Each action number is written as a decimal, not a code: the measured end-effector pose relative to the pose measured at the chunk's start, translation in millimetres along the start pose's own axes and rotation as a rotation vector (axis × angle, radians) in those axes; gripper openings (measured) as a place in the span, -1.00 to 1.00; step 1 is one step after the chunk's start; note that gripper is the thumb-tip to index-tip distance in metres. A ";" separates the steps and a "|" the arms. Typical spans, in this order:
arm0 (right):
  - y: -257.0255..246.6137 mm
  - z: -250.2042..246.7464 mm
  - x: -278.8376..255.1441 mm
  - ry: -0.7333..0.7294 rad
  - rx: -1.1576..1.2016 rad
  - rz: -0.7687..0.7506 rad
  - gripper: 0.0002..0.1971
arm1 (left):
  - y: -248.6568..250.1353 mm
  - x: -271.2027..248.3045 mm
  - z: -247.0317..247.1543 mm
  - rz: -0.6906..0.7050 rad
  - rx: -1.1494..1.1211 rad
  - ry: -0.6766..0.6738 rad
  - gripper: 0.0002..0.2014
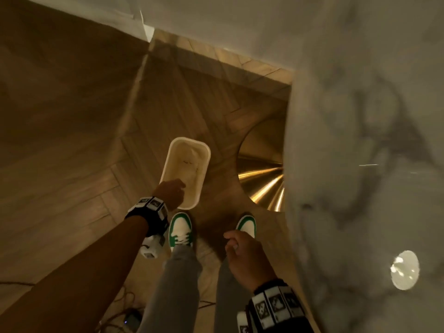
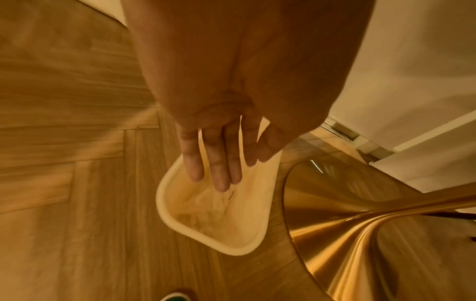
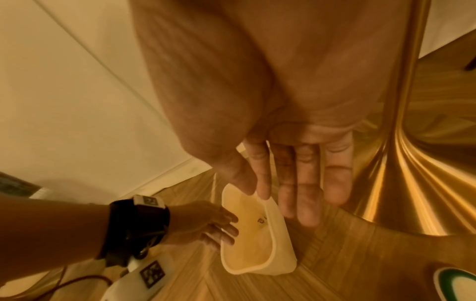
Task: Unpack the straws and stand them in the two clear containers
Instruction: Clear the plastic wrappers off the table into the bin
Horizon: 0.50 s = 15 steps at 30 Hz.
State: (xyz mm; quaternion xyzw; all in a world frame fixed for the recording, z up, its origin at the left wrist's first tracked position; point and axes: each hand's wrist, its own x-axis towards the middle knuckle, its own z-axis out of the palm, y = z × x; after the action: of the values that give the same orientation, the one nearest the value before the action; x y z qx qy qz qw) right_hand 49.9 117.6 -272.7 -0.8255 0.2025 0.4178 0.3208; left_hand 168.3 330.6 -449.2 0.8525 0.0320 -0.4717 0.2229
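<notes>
Below, herringbone wood floor point(image 1: 72, 145), marble table point(image 1: 360, 116) on a brass base point(image 1: 262, 179), cream bin point(image 1: 165, 164).

Left hand point(image 1: 170, 192) hangs relaxed, fingers straight over the bin's near rim; right hand point(image 1: 242, 255) hangs loosely open, holding nothing. Straws and clear containers: cannot tell where.

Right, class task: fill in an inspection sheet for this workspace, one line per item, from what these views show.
Surface: herringbone wood floor; marble tabletop at right.
Job's things: no straws or clear containers seen.
Clutter: cream bin on the floor, crumpled clear plastic inside.
Grippers: left hand over the bin's near rim, fingers straight, empty; right hand relaxed, empty.
Cables: thin cable on the floor at lower left.
Surroundings: brass table base, white wall, green-and-white shoes.
</notes>
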 end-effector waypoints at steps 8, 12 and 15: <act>-56.9 -37.5 -95.7 -0.037 -0.007 -0.009 -0.67 | -26.7 -148.6 -75.8 -0.121 0.158 -0.036 -0.64; -74.0 -70.4 -155.1 -0.069 -0.044 -0.062 -0.67 | -51.7 -216.0 -102.3 -0.194 0.090 0.028 -0.73; -80.9 -105.6 -200.3 -0.030 0.000 -0.175 -0.68 | -49.4 -256.7 -114.6 -0.205 0.114 0.017 -0.76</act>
State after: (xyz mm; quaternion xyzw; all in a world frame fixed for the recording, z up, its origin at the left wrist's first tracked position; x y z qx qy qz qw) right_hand 43.8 114.6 -32.3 -0.8337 0.1248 0.4006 0.3591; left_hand 103.8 462.0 -204.2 0.8600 0.0938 -0.4859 0.1242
